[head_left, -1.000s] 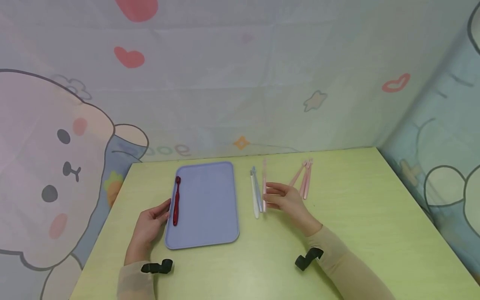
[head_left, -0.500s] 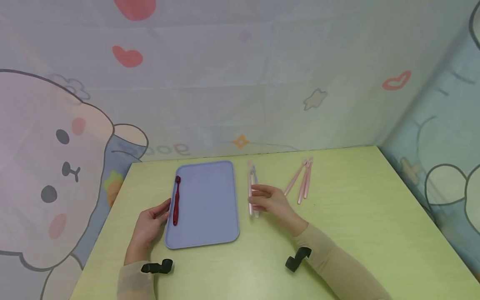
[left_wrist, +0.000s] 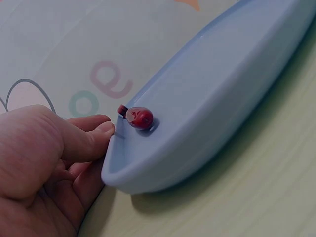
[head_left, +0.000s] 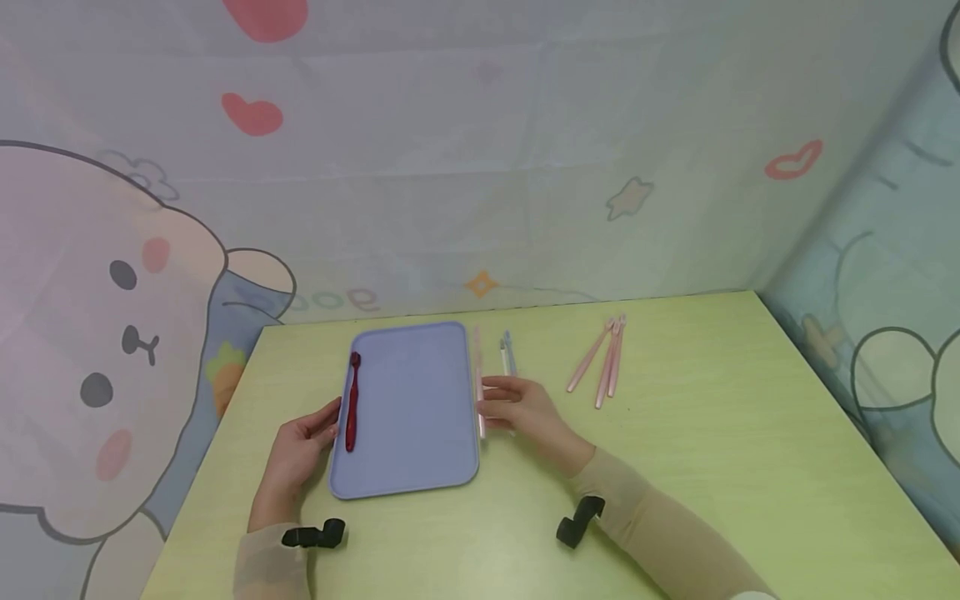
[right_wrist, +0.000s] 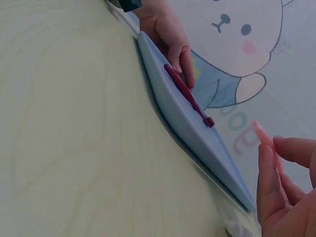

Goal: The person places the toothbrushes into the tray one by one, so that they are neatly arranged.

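A pale blue tray [head_left: 412, 400] lies on the table, with a dark red toothbrush [head_left: 352, 404] along its left side. At the tray's left edge my left hand [head_left: 296, 446] holds the rim between thumb and fingers [left_wrist: 89, 143]. My right hand [head_left: 528, 412] pinches a pink toothbrush [head_left: 479, 375] by its handle, upright to the view, beside the tray's right edge. The brush tip shows between thumb and fingers in the right wrist view [right_wrist: 259, 131]. A white toothbrush [head_left: 505, 358] and a light blue toothbrush [head_left: 511, 354] lie just behind, partly hidden by this hand.
Several pink toothbrushes [head_left: 609, 362] lie fanned out at the right of the yellow-green table [head_left: 712, 417]. A printed cloth backdrop [head_left: 450, 167] rises along the table's back edge, and another stands at the right.
My right hand has carried the pink toothbrush leftward, over the white and light blue toothbrushes, to the tray's right edge. The left hand, tray and red toothbrush have stayed put.
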The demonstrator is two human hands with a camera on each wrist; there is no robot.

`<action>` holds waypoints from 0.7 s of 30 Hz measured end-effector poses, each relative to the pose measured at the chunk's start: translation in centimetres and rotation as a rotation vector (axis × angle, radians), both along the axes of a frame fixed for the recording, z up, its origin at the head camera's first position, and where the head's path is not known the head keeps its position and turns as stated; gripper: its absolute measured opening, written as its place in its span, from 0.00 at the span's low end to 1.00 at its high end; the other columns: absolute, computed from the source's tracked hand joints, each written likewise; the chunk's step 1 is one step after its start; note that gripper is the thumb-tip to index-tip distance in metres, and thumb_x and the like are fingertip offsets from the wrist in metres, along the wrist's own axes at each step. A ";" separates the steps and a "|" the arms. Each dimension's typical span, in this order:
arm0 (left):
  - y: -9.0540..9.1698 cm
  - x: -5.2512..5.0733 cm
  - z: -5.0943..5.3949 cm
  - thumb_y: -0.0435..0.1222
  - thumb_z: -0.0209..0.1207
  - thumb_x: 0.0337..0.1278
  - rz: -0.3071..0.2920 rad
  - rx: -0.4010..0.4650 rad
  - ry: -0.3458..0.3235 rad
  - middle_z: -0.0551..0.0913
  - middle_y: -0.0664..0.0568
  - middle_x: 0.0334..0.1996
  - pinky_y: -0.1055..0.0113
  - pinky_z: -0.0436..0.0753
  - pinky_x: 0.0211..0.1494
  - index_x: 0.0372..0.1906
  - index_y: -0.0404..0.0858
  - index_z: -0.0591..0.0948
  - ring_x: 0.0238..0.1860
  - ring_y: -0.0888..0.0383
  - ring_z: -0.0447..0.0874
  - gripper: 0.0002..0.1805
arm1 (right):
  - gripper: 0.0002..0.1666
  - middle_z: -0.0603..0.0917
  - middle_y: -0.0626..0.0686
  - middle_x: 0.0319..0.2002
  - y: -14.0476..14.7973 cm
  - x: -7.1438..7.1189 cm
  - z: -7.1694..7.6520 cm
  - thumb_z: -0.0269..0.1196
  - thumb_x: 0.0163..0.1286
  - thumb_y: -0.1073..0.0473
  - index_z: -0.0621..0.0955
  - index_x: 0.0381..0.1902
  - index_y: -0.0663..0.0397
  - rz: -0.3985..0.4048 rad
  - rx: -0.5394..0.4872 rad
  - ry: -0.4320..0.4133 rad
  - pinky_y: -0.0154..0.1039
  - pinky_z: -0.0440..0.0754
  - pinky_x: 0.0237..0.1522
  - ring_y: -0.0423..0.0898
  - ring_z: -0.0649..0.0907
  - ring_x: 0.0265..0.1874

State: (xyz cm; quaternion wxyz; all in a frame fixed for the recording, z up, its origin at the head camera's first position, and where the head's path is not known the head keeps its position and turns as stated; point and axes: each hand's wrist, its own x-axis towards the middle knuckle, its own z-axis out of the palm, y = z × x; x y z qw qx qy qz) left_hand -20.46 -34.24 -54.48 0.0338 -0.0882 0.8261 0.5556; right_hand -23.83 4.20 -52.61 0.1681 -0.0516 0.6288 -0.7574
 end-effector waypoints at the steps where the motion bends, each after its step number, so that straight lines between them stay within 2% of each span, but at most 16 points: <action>1: 0.0 0.0 0.0 0.27 0.58 0.78 0.000 -0.002 -0.002 0.76 0.42 0.71 0.74 0.73 0.71 0.78 0.36 0.72 0.77 0.50 0.68 0.28 | 0.31 0.85 0.70 0.59 -0.1 0.0 -0.1 0.70 0.71 0.71 0.77 0.70 0.71 0.003 -0.002 0.000 0.43 0.91 0.49 0.46 0.90 0.43; 4: 0.1 0.0 0.0 0.27 0.58 0.78 0.003 -0.011 -0.006 0.76 0.42 0.71 0.63 0.70 0.76 0.78 0.36 0.73 0.78 0.50 0.67 0.28 | 0.30 0.85 0.70 0.59 -0.6 0.1 -0.2 0.69 0.71 0.71 0.77 0.70 0.71 0.013 -0.010 -0.001 0.43 0.91 0.49 0.47 0.90 0.43; 6: 0.0 0.0 0.0 0.27 0.58 0.78 0.003 -0.012 -0.007 0.76 0.43 0.71 0.60 0.69 0.77 0.78 0.37 0.73 0.78 0.50 0.67 0.28 | 0.31 0.85 0.70 0.58 -0.9 0.2 -0.2 0.69 0.71 0.71 0.77 0.70 0.71 0.021 -0.014 0.002 0.44 0.91 0.49 0.47 0.90 0.43; 9: 0.0 0.0 -0.1 0.27 0.59 0.78 0.005 -0.013 -0.003 0.77 0.43 0.71 0.65 0.69 0.76 0.78 0.37 0.73 0.77 0.51 0.68 0.28 | 0.31 0.85 0.69 0.58 -1.4 0.2 -0.2 0.69 0.71 0.71 0.77 0.70 0.71 0.033 -0.021 0.004 0.44 0.91 0.49 0.47 0.90 0.42; 14: -0.1 0.1 -0.1 0.27 0.59 0.78 0.006 -0.007 -0.004 0.77 0.42 0.71 0.80 0.72 0.67 0.78 0.37 0.73 0.77 0.50 0.68 0.28 | 0.31 0.85 0.70 0.59 -2.4 0.3 0.0 0.70 0.70 0.71 0.77 0.70 0.70 0.042 -0.008 0.005 0.43 0.91 0.49 0.45 0.90 0.41; 21: 0.3 0.1 0.1 0.26 0.59 0.77 0.007 -0.003 0.009 0.77 0.41 0.70 0.84 0.74 0.62 0.77 0.35 0.73 0.77 0.49 0.68 0.28 | 0.31 0.87 0.65 0.54 -4.0 0.5 0.3 0.70 0.69 0.72 0.78 0.69 0.70 0.042 -0.003 0.001 0.44 0.91 0.48 0.45 0.90 0.41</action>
